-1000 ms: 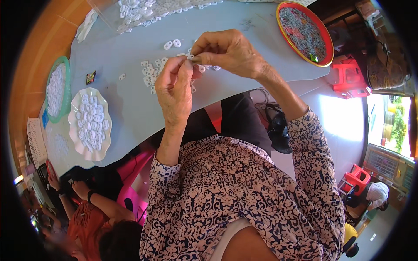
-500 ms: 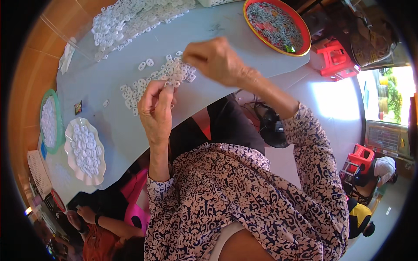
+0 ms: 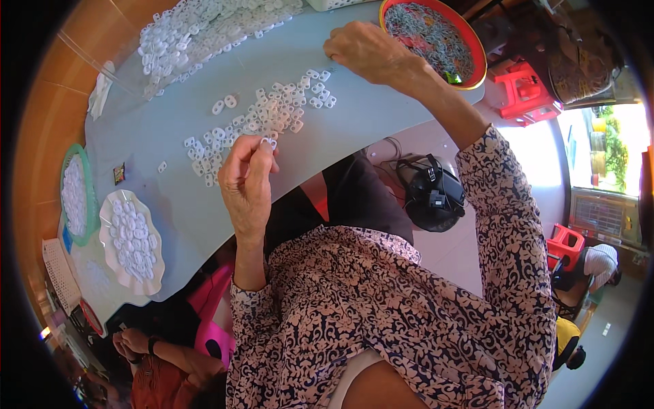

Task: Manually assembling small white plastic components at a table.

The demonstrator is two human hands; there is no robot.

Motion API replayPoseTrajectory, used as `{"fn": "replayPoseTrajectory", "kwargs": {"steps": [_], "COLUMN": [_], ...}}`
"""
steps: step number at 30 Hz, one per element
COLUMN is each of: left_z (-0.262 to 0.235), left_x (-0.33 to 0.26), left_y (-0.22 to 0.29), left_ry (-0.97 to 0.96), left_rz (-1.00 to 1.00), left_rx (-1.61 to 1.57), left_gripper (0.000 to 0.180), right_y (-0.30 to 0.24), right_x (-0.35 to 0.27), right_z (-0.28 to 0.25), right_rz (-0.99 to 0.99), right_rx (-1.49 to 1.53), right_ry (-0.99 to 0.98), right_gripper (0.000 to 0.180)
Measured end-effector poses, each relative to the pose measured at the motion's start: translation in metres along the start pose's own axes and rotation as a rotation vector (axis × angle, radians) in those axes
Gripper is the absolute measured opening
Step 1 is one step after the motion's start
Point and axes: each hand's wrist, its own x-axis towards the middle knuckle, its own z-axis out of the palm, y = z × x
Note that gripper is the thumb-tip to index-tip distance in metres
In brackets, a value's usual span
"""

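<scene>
Between the thumb and fingers of my left hand (image 3: 246, 180) is a small white plastic piece (image 3: 270, 142) with holes in it. A loose spread of similar white two-hole pieces (image 3: 276, 109) lies on the table just beyond that hand. My right hand (image 3: 368, 54) is stretched far out to the right, low over the table, its fingers closed together. A few tiny grey bits (image 3: 332, 69) lie by its fingertips; what the fingers hold, if anything, is hidden. Just right of this hand stands a red basin (image 3: 481, 48) with a yellow rim, full of thin grey metal bits.
A big heap of white pieces (image 3: 184, 41) covers the far left of the grey table (image 3: 197, 225). Nearer left are a scalloped white dish (image 3: 157, 269) and a green basket (image 3: 92, 198), both holding white pieces. Another person's hands (image 3: 136, 343) show at lower left. Red stools (image 3: 524, 92) stand right.
My right hand has moved away from my left hand, to the right and farther out, down near the tiny grey bits. My left hand has stayed nearly in place with its white piece.
</scene>
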Motion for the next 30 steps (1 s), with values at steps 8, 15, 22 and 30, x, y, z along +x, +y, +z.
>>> {"fn": "replayPoseTrajectory", "kwargs": {"steps": [8, 15, 22, 30], "left_z": [0.002, -0.003, -0.003, -0.001], "left_x": [0.002, 0.005, 0.006, 0.004], "left_y": [0.003, 0.004, 0.005, 0.008], "left_ry": [0.021, 0.044, 0.028, 0.026], "left_rz": [0.020, -0.073, -0.054, -0.056], "left_rx": [-0.004, -0.101, -0.148, -0.078], "left_gripper": [0.011, 0.011, 0.010, 0.010], "right_y": [-0.004, -0.072, -0.108, -0.112], "right_x": [0.008, -0.003, -0.016, -0.019], "right_z": [-0.012, -0.017, 0.004, 0.018], "right_rz": [0.000, 0.328, 0.345, 0.317], "right_rx": [0.126, 1.159, 1.597, 1.699], "right_ry": [0.048, -0.032, -0.025, 0.042], "right_gripper": [0.007, 0.014, 0.009, 0.013]}}
